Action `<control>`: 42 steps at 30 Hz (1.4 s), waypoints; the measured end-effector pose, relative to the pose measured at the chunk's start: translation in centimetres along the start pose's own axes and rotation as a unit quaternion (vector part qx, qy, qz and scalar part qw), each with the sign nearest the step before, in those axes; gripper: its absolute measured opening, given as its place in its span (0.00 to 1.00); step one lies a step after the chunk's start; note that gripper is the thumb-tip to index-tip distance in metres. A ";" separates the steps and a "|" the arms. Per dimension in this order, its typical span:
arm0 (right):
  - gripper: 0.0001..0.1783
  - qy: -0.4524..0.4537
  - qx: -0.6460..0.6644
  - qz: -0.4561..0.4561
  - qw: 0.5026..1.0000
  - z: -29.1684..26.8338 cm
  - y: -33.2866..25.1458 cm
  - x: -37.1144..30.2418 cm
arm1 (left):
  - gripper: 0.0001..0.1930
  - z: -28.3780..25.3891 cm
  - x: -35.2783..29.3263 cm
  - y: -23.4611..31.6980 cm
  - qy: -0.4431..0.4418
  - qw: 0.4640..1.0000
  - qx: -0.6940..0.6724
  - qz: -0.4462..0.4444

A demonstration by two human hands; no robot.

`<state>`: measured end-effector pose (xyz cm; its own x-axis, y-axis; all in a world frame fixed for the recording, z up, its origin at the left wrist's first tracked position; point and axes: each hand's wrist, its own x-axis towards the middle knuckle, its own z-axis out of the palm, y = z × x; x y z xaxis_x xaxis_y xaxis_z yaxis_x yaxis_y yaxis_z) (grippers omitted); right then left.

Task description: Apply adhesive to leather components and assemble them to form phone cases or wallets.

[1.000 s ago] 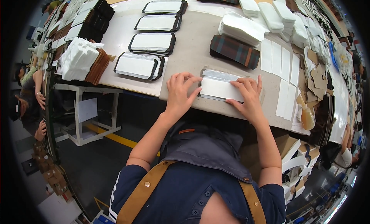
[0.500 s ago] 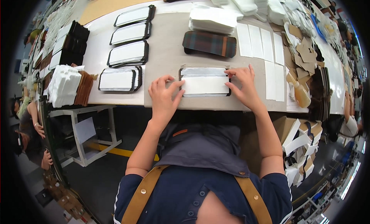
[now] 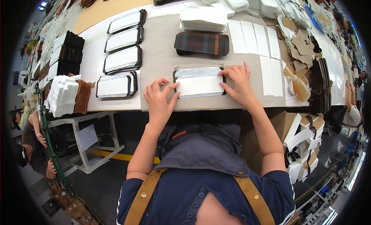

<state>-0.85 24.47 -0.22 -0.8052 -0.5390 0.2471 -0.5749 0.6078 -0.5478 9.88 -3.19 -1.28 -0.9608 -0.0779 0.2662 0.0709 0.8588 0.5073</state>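
Note:
A flat rectangular panel with a dark edge and a pale grey face [image 3: 198, 72] lies in front of me, and a white strip [image 3: 199, 86] covers most of it. At its left end, the thumb and forefinger of my left hand [image 3: 157, 98] touch the edge, set apart from each other. My right hand [image 3: 240, 85] is at the opposite end, forefinger at the upper corner and thumb lower down. Both hands have spread fingers, and neither pinches the panel. Just beyond lies a stack of dark plaid pieces [image 3: 201, 44].
Several white-faced, dark-edged panels [image 3: 123, 59] lie in a column on the left. Beyond the plaid stack stands a white pile [image 3: 203, 19]. Loose white strips [image 3: 248, 37], a bottle of yellowish liquid [image 3: 300, 88] and cardboard scraps [image 3: 301, 47] are on the right.
The whole view has shifted slightly, moving the table things left in the picture. Both hands keep their places at the panel's ends, with no clear change in the strip.

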 end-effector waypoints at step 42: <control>0.09 0.176 -0.138 0.028 0.974 1.9 -1.7 -1.4 | 0.26 0.7 -1.2 0.5 0.061 0.989 -0.131 -0.015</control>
<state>1.57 23.06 -1.17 -0.8084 -0.2975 0.5080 -0.5069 0.7905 -0.3438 10.85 -2.27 -1.94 -0.9253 -0.1759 0.3361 0.1246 0.6959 0.7072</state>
